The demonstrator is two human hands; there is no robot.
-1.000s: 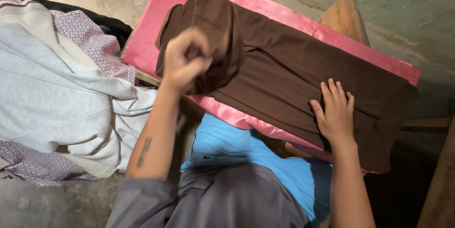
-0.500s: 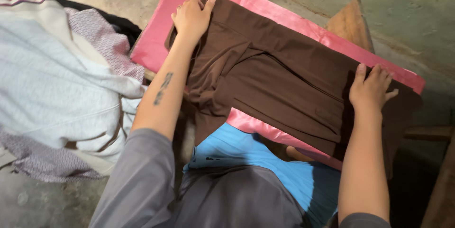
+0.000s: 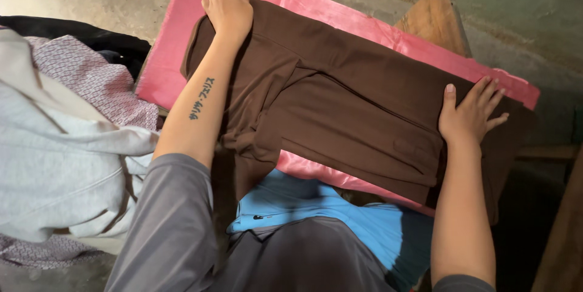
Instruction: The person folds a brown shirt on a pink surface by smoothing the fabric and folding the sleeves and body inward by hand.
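I see the brown trousers [image 3: 340, 104] spread across the pink-covered board [image 3: 176, 55]. My left hand [image 3: 228, 6] lies flat, fingers open, at eleven o'clock; my right hand [image 3: 470, 116], fingers splayed, presses at three o'clock, apparently keeping the cloth taut and smooth.

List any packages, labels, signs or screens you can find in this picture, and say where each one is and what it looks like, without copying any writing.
No packages, signs or screens show.
Small dark tag or mark: on the light blue cloth at the near edge of the pink-covered board, too small to make out.
Elsewhere only cloth: both hands press flat on brown trousers.
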